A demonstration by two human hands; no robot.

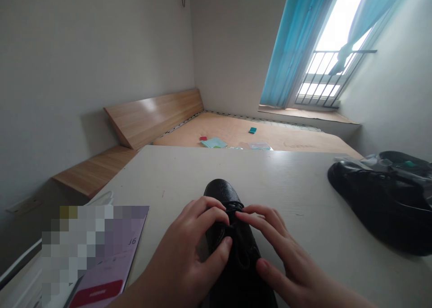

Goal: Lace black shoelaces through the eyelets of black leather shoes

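A black leather shoe [221,191] stands on the white table in front of me, its rounded toe pointing away. Its black shoelace [243,256] lies in a loop over the upper part. My left hand [189,236] is curled over the shoe's left side, fingertips at the front lacing and thumb close to the knot. From the right, my right hand [286,254] rests its fingertips on the same lacing, and its thumb presses against the shoe's side. Whether a lace is pinched between any fingers is hidden.
A second black shoe [378,204] with clear plastic by it sits at the table's right. On the left lie a purple box or booklet [118,254], partly blurred out, and a white cable [104,197]. Beyond the table [162,168] is a bed board [229,123] with small items.
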